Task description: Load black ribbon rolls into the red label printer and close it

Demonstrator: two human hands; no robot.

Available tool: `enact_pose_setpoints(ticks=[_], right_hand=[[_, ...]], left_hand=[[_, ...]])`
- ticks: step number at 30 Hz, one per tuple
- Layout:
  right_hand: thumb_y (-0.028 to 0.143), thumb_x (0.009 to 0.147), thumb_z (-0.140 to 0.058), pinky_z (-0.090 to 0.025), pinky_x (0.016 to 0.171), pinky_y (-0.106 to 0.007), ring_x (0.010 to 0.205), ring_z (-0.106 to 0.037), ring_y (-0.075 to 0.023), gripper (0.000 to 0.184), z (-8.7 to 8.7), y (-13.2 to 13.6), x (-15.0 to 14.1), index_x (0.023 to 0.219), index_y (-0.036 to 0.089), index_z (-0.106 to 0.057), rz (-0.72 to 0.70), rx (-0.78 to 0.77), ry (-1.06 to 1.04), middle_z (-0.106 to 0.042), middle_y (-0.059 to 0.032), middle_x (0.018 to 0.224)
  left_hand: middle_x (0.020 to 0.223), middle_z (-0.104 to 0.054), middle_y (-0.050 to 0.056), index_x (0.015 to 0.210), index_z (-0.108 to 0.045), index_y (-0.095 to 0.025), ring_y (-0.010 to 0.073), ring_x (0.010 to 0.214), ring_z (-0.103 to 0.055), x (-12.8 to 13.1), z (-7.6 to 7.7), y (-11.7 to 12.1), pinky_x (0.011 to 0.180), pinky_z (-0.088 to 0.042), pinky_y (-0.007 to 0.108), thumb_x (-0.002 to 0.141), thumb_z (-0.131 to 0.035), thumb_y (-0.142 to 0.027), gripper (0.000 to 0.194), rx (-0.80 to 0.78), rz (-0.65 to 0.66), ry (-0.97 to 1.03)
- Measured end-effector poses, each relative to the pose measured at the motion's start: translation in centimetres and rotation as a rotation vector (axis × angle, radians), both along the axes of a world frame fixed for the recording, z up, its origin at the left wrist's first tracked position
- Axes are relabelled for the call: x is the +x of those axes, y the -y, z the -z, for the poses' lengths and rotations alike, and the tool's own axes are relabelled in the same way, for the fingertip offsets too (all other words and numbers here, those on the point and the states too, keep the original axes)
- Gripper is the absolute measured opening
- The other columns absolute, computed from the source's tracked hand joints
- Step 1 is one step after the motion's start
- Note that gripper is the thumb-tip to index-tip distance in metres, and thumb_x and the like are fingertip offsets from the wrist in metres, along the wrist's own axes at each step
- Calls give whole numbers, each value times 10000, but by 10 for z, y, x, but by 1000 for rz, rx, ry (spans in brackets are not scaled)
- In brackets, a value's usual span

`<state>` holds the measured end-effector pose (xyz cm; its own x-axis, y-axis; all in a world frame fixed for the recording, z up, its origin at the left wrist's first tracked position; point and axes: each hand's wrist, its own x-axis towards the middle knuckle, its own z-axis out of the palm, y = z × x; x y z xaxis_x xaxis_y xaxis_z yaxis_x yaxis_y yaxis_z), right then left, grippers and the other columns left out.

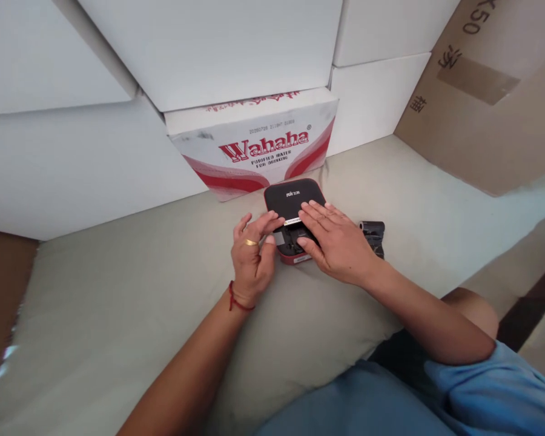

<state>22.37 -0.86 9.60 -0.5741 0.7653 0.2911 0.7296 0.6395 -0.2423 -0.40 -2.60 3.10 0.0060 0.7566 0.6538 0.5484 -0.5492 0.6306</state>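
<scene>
Head view: one black case with red edging [279, 192] stood on pale cloth [140, 290], its near compartment uncovered, dark fittings and a grey piece [279, 238] inside, details too small to tell. Left hand [254, 254]: loosely curled, thumb apart, at the case's left edge. Right hand [333, 242]: flattened, fingers across its top. Black cylindrical item [372, 229]: beside right wrist. Wahaha carton [263, 145]: behind the case, contents hidden.

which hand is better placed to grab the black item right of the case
Probably the right hand: the black item lies beside it; the left hand is at the left edge of the case.
</scene>
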Motion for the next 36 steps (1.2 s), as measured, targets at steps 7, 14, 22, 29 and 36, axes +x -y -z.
enact_pose_setpoints(ticks=[7, 14, 22, 29, 36], right_hand=[[352, 1190, -505, -419, 1413, -596, 1662, -560, -294, 497, 6, 3, -1, 1614, 173, -693, 31, -10, -111, -625, -161, 1723], [255, 1142, -579, -504, 1361, -567, 1487, -735, -286, 379, 27, 43, 21, 1440, 243, -812, -51, 206, -287, -814, -117, 1505], [234, 1114, -605, -591, 1283, -575, 1411, -787, -295, 378, 29, 48, 27, 1408, 294, -835, -48, 175, -278, -844, -88, 1448], [409, 1185, -526, -689, 961, -420, 1022, -883, -263, 379, -31, 3, 21, 1177, 274, -881, 20, -74, -350, -915, -72, 1198], [242, 1003, -714, -614, 851, -438, 988, -836, -350, 187, -50, -76, -43, 1026, 264, -899, 151, -188, 370, -902, -140, 1044]], left_hand=[[1638, -658, 100, 1670, -490, -374, 301, 1604, -601, -5, 18, -17, 1369, -457, 566, 1045, -738, -432, 675, -126, 112, 320], [1977, -165, 24, 1815, -68, -546, 294, 1859, -177, -10, 50, -30, 1470, -328, 580, 1023, -770, -632, 1061, -378, 271, 430], [1995, -102, 39, 1829, -78, -508, 284, 1870, -117, -3, 62, -34, 1487, -294, 570, 1010, -782, -642, 1088, -379, 306, 493], [1987, -137, 76, 1831, -120, -456, 329, 1867, -123, -3, 68, -39, 1493, -271, 571, 982, -768, -733, 1103, -376, 346, 490], [1934, -282, 99, 1802, -240, -410, 337, 1830, -247, 5, 69, -41, 1490, -264, 557, 967, -779, -722, 1042, -346, 342, 548]])
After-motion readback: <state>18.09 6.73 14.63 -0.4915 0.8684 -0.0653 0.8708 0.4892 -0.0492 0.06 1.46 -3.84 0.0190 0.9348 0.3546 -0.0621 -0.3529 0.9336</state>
